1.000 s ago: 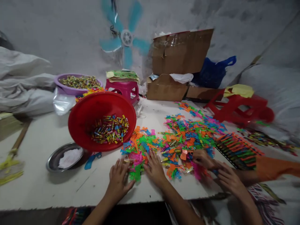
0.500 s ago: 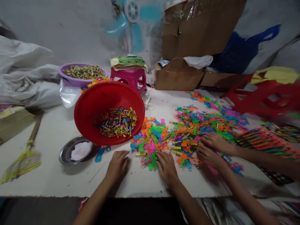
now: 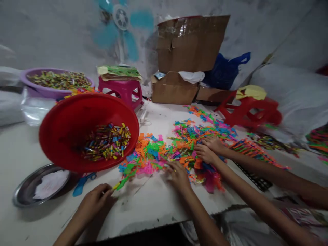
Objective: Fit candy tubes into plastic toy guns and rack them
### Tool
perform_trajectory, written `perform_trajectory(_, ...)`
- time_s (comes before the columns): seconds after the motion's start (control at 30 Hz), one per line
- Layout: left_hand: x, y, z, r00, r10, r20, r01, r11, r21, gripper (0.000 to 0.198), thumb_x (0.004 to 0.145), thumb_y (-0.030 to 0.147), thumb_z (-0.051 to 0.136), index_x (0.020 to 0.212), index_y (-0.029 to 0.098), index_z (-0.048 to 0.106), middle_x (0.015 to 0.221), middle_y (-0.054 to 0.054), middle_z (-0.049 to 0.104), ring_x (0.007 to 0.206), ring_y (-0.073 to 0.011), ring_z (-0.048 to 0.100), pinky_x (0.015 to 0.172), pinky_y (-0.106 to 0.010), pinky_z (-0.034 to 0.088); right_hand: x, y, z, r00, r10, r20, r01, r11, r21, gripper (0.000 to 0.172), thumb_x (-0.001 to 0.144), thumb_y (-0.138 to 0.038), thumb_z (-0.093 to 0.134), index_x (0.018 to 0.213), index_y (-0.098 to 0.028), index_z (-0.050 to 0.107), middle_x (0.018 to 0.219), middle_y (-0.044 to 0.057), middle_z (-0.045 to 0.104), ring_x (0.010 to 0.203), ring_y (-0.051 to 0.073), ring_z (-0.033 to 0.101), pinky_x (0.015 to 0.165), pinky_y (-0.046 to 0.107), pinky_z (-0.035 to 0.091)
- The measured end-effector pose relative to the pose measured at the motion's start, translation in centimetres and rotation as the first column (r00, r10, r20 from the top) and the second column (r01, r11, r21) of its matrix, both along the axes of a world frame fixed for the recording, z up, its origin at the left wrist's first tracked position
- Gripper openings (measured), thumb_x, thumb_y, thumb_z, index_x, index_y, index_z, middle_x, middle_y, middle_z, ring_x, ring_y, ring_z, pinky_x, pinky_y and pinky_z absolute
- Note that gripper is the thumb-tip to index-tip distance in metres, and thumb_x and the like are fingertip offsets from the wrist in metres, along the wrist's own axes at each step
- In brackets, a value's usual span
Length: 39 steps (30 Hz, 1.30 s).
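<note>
My left hand (image 3: 96,200) is closed in a pinch at the front of the table. Its fingertips meet a small yellow tube at the end of a green toy gun (image 3: 127,176), which slants up toward the pile. My right hand (image 3: 178,176), somewhat blurred, lies at the near edge of the toy gun pile (image 3: 151,150) with bent fingers apart; I see nothing held in it. A blue toy gun (image 3: 82,184) lies left of the pile. Tilted beside it is a red basin (image 3: 61,150) with many small wrapped tubes (image 3: 107,141).
A co-worker's hands (image 3: 208,150) reach into the pile from the right. A metal bowl (image 3: 19,196) with white paper sits at the left. Behind stand a purple basin (image 3: 42,92), pink stool (image 3: 120,90), cardboard boxes (image 3: 174,92), a fan (image 3: 121,18) and a red stool (image 3: 252,111).
The view has turned right. My left hand has moved away from my right and now pinches the tube end of the green toy gun. My right hand has shifted along the pile's near edge.
</note>
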<state>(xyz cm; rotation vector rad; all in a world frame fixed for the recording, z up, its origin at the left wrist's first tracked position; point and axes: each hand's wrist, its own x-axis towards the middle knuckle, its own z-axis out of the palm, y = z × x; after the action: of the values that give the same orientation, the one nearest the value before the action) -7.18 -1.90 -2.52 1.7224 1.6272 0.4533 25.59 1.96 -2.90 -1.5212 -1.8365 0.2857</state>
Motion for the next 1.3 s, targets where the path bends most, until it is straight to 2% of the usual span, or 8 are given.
perform_trajectory(0.2,4.2,-0.5,4.4,0.812,0.127,0.570,0.055,0.955,-0.291,0.031,0.075,0.046,0.047,0.069,0.016,0.050,0.059,0.003,0.050,0.051,-0.0092,0.047,0.050,-0.021,0.036,4.2,2.2,3.4,0.974,-0.219,-0.058,0.225,0.903,0.366,0.026,0.081,-0.034,0.047,0.093,-0.017,0.063,0.084,0.008,0.061,0.082,0.020,0.056,0.077,0.034,0.044)
perform_trajectory(0.33,11.0,0.1,3.6,0.812,0.029,0.583,0.124,0.967,-0.221,0.038,0.077,0.046,0.042,0.086,0.013,0.058,0.072,-0.005,0.061,0.055,-0.0129,0.055,0.051,-0.024,0.042,7.7,3.4,2.7,0.906,-0.377,0.191,0.269,0.863,0.428,0.033,0.080,-0.034,0.041,0.090,-0.013,0.064,0.086,0.013,0.062,0.085,0.025,0.055,0.079,0.040,0.042)
perform_trajectory(0.47,14.3,0.4,2.1,0.900,-0.243,0.362,0.216,0.970,0.113,0.049,0.070,0.042,0.058,0.112,0.016,0.055,0.113,-0.013,0.059,0.100,-0.0231,0.054,0.084,-0.034,0.042,10.2,4.6,0.9,0.756,-0.454,0.471,0.326,0.886,0.330,0.035,0.075,-0.029,0.038,0.093,-0.015,0.063,0.105,0.015,0.058,0.100,0.031,0.049,0.086,0.050,0.034)
perform_trajectory(0.63,7.8,2.5,1.6,0.995,-0.030,0.100,-0.004,0.946,0.323,0.023,0.080,0.021,0.045,0.088,0.020,0.066,0.090,-0.004,0.068,0.083,-0.0144,0.061,0.076,-0.023,0.045,8.5,5.0,0.6,0.829,-0.372,0.417,0.251,0.915,0.317,0.034,0.074,-0.034,0.040,0.089,-0.018,0.065,0.101,0.013,0.060,0.098,0.030,0.052,0.086,0.050,0.035)
perform_trajectory(0.77,1.0,5.9,1.6,0.947,0.302,-0.108,-0.232,0.878,0.419,0.027,0.081,0.014,0.038,0.092,0.015,0.063,0.092,-0.009,0.065,0.086,-0.0178,0.058,0.079,-0.029,0.044,-1.8,3.5,-0.3,0.953,0.070,0.293,-0.154,0.950,0.273,0.029,0.080,-0.030,0.041,0.095,-0.019,0.063,0.093,0.010,0.064,0.089,0.023,0.057,0.079,0.039,0.045)
perform_trajectory(0.93,-1.8,9.4,1.5,0.893,0.378,-0.245,-0.221,0.842,0.493,0.037,0.074,0.005,0.041,0.107,0.012,0.057,0.103,-0.014,0.058,0.096,-0.0232,0.052,0.085,-0.035,0.039,-13.3,2.1,-3.3,0.858,0.368,0.358,-0.460,0.861,0.217,0.035,0.075,-0.017,0.048,0.109,-0.022,0.058,0.109,0.010,0.059,0.100,0.024,0.053,0.085,0.042,0.044)
perform_trajectory(1.1,-2.2,11.6,1.1,0.884,0.297,-0.361,-0.089,0.865,0.493,0.051,0.066,0.006,0.049,0.116,0.020,0.050,0.122,-0.010,0.049,0.112,-0.0253,0.041,0.092,-0.039,0.032,-11.1,1.1,-4.0,0.855,0.354,0.379,-0.477,0.824,0.305,0.036,0.078,-0.006,0.041,0.105,-0.023,0.059,0.104,0.007,0.062,0.105,0.022,0.051,0.094,0.048,0.035)
perform_trajectory(1.3,-2.3,13.9,0.4,0.854,0.326,-0.405,-0.110,0.875,0.472,0.058,0.071,0.016,0.048,0.127,0.013,0.033,0.122,-0.017,0.047,0.113,-0.0288,0.040,0.094,-0.048,0.024,-6.6,-1.8,-6.5,0.744,0.424,0.516,-0.557,0.820,0.129,0.055,0.066,-0.003,0.039,0.116,-0.021,0.053,0.125,0.008,0.050,0.122,0.027,0.035,0.092,0.051,0.035)
